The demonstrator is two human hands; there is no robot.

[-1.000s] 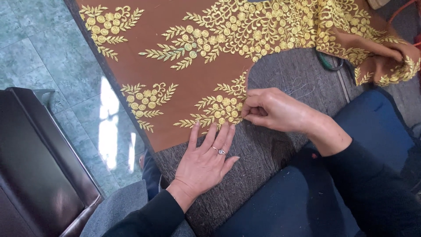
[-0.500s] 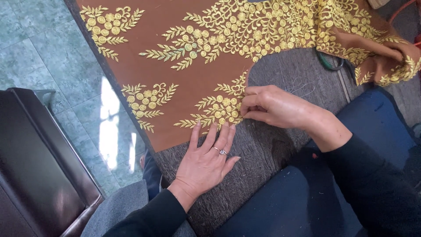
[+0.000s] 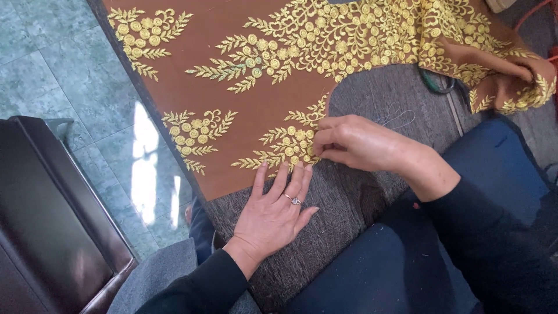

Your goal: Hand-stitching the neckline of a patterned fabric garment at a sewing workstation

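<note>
A brown fabric (image 3: 232,125) with gold floral embroidery lies spread over a grey work surface (image 3: 337,203). My left hand (image 3: 273,215), wearing a ring, lies flat with fingers apart, its fingertips pressing the fabric's lower edge beside a gold leaf motif (image 3: 285,148). My right hand (image 3: 357,142) rests just above it, fingers pinched together at the edge of that same motif. Whatever sits between the pinched fingers is too small to see. A thin thread (image 3: 395,116) loops on the grey surface behind the right hand.
A dark brown leather seat (image 3: 52,227) stands at the lower left on a green tiled floor (image 3: 58,75). Dark blue cloth (image 3: 418,256) covers the lower right. Green-handled scissors (image 3: 436,84) lie partly under the fabric's folded right part (image 3: 511,81).
My right hand has shifted very slightly at the motif's edge. The left hand stays flat in the same place.
</note>
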